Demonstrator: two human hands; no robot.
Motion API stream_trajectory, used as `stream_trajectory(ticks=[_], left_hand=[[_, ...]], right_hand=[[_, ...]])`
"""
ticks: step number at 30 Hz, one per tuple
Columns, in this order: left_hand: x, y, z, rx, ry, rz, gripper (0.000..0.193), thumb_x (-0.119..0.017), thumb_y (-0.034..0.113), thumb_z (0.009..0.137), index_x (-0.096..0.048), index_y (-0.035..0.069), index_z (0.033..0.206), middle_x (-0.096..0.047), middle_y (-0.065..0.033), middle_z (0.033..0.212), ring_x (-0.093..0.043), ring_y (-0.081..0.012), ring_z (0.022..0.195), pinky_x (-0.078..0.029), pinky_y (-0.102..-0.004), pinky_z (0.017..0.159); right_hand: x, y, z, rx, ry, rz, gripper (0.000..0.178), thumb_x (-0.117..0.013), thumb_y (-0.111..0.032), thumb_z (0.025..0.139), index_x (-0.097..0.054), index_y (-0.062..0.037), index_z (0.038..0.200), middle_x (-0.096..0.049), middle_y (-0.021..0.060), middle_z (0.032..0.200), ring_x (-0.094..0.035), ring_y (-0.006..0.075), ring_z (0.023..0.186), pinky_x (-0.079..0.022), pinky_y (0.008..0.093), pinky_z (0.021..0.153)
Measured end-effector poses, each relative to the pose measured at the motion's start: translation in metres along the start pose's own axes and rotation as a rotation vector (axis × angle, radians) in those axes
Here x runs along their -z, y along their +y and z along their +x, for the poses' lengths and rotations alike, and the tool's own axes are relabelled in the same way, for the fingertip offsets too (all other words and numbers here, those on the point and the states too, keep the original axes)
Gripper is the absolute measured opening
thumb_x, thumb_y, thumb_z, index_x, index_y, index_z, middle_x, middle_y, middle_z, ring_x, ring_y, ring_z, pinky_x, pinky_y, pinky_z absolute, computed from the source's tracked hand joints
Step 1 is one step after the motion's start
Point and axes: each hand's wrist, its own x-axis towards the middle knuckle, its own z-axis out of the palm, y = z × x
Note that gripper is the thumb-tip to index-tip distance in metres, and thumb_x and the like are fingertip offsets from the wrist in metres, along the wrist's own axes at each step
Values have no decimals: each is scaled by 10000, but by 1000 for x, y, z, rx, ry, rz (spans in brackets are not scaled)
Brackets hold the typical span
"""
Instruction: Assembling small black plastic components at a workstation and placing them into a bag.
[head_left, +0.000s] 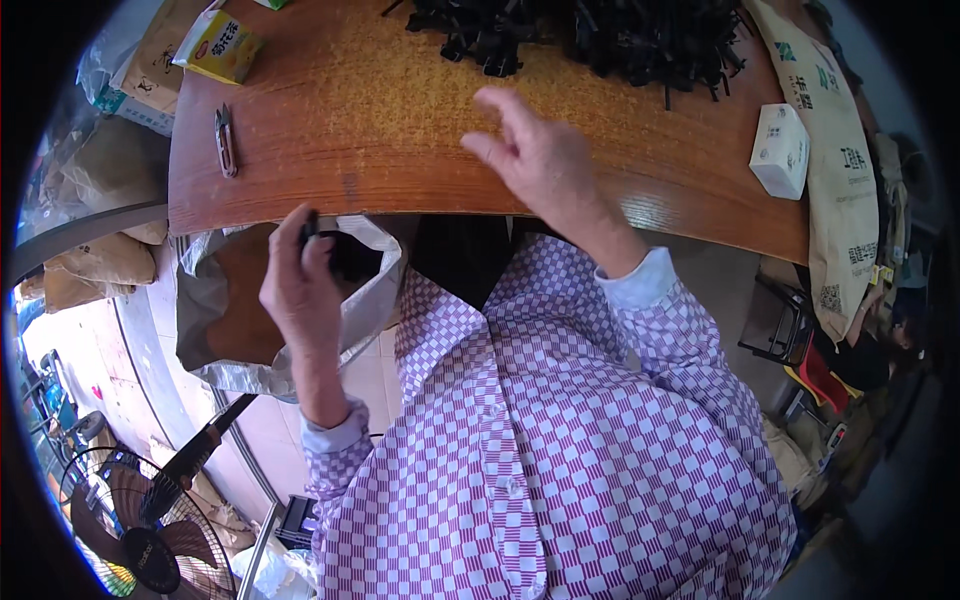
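Observation:
My left hand (302, 285) is over the mouth of an open sack (376, 318), its fingers closed on a small black piece (311, 224). The kind of piece is too small to make out. Brown and dark contents show inside the sack. Above the front part of the wooden table (400, 130) my right hand (548, 165) is held out, thumb and fingers apart, with nothing in it. Beyond it, along the far edge, lie two heaps of black strip-like parts (480, 35). A pair of small thread snips (227, 145) rests on the table's left side.
A yellow box (222, 48) stands at the back left, and a white tissue pack (780, 152) near the right edge. A printed beige sack (835, 180) hangs over the right end. Lower left is a fan (150, 555); a red stool (822, 378) is at the right.

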Motion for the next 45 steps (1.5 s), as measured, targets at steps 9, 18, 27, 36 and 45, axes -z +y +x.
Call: stream_trajectory(ticks=[9,18,27,36,45], left_hand=[[15,-24,-1,-141,-46,368,354,-599,67,842,-558,88,1192,-514,-152,1238,-521,-324,1124,-434,-378,927],[-81,84,33,-354,-284,-19,516,-638,85,803,-457,102,1286,-535,-151,1160,-634,-287,803,-524,-365,681],[-140,117,42,-633,-344,360,653,-728,137,717,-415,116,1290,-502,-159,1066,-611,-319,863,-524,-394,673],[-137,106,28,-693,-298,320,605,-740,166,699,-462,86,1231,-559,-102,927,-614,-269,856,-524,-388,646],[-110,72,25,-74,-476,-269,444,-650,92,827,-500,62,1244,-622,-100,857,-623,-174,650,-510,-276,592]], right_hand=[[3,64,50,305,299,-542,308,-677,-190,809,-586,-110,1093,-617,41,839,-656,181,667,-552,270,547],[32,76,20,-156,348,551,239,-594,-291,919,-638,-56,927,-549,-41,644,-432,23,530,-322,177,458],[39,79,-7,-281,314,857,260,-650,-332,874,-647,-77,825,-532,-41,629,-447,30,537,-337,178,481],[17,60,-23,-209,242,632,317,-632,-311,889,-626,-3,816,-548,5,631,-491,63,571,-394,234,491],[17,38,-36,-87,12,691,341,-470,-345,976,-605,-32,961,-492,-18,684,-436,50,593,-359,212,511]])
